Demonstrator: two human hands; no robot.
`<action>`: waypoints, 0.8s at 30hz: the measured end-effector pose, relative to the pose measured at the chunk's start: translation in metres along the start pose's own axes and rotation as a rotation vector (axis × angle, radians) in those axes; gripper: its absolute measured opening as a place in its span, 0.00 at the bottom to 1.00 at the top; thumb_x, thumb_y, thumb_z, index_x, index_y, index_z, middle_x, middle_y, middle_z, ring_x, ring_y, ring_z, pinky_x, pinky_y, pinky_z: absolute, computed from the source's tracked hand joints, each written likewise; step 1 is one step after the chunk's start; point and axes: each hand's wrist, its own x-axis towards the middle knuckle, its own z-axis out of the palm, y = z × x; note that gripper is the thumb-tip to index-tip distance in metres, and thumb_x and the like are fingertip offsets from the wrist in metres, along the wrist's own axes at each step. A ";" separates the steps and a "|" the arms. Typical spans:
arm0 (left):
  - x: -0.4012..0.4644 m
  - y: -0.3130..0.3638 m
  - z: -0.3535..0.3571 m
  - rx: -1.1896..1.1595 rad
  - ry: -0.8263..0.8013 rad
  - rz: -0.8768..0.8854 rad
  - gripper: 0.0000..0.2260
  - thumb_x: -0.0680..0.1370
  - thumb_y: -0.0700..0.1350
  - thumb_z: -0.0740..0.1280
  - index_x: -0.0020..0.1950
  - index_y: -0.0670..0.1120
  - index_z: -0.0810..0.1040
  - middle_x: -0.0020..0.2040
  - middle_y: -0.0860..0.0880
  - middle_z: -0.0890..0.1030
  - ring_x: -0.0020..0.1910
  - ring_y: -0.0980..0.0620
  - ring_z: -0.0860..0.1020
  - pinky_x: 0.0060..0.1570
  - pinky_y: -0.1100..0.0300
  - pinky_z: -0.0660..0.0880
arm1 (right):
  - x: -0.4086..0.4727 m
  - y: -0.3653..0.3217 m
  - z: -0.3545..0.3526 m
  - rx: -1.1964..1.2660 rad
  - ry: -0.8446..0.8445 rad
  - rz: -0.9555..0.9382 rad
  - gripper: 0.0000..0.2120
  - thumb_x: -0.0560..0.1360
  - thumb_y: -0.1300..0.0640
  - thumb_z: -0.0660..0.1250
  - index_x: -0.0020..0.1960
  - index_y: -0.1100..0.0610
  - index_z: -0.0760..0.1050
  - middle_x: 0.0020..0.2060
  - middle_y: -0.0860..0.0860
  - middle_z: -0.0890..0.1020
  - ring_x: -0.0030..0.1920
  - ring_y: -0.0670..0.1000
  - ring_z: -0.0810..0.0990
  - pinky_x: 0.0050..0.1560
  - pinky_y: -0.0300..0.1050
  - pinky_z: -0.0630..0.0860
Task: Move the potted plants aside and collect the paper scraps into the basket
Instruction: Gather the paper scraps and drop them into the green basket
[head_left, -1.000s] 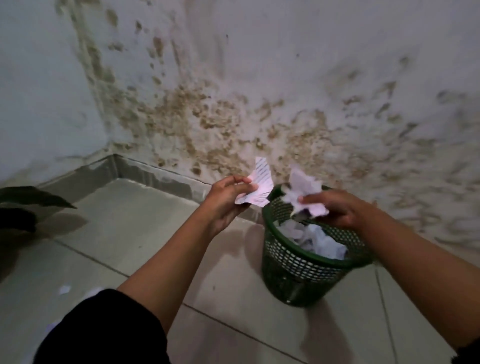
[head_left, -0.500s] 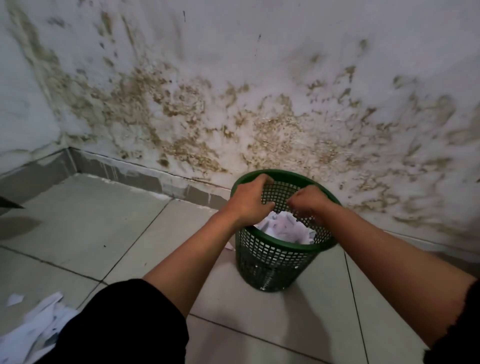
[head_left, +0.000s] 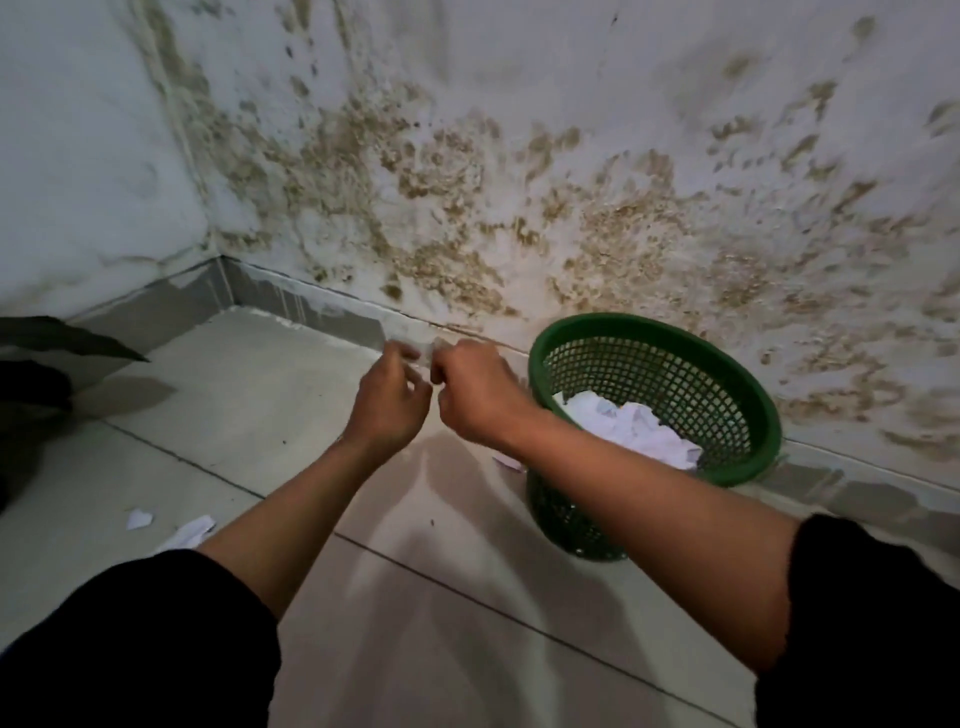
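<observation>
A green mesh basket (head_left: 727, 364) stands on the tiled floor against the stained wall, with white paper scraps (head_left: 628, 426) inside. My left hand (head_left: 389, 400) and my right hand (head_left: 478, 395) are side by side just left of the basket, above the floor, fingers curled and nearly touching. I see no paper in either hand. A small scrap (head_left: 506, 462) lies on the floor by the basket's left side. More scraps (head_left: 189, 530) lie at the lower left. A dark plant leaf (head_left: 67, 338) shows at the left edge.
The mouldy wall (head_left: 519, 182) meets the side wall in a corner (head_left: 218, 260) at upper left. Grey skirting runs along the floor. A dark shape, perhaps a pot (head_left: 26, 395), sits at the far left edge.
Both hands held paper over the basket, went down into it, and have now come out to its left without paper. The view has swung left.
</observation>
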 end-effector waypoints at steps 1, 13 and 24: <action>-0.005 -0.013 -0.005 0.055 -0.051 -0.018 0.14 0.77 0.40 0.64 0.62 0.41 0.69 0.54 0.41 0.79 0.48 0.46 0.77 0.46 0.57 0.71 | 0.003 -0.002 0.014 -0.029 -0.054 0.024 0.12 0.71 0.66 0.62 0.53 0.61 0.77 0.52 0.61 0.79 0.52 0.61 0.79 0.48 0.48 0.75; -0.081 -0.172 -0.069 0.578 -0.323 -0.171 0.18 0.77 0.46 0.64 0.66 0.44 0.68 0.63 0.43 0.71 0.58 0.46 0.72 0.56 0.57 0.69 | 0.004 0.080 0.150 -0.062 -0.525 0.643 0.34 0.73 0.41 0.59 0.72 0.58 0.58 0.72 0.61 0.62 0.72 0.63 0.61 0.71 0.54 0.64; -0.140 -0.234 -0.102 0.652 -0.010 -0.633 0.35 0.76 0.64 0.56 0.76 0.45 0.56 0.77 0.37 0.52 0.76 0.36 0.51 0.72 0.41 0.53 | -0.026 -0.008 0.214 0.053 -0.495 0.060 0.38 0.77 0.37 0.51 0.78 0.52 0.40 0.76 0.65 0.46 0.77 0.62 0.46 0.75 0.51 0.47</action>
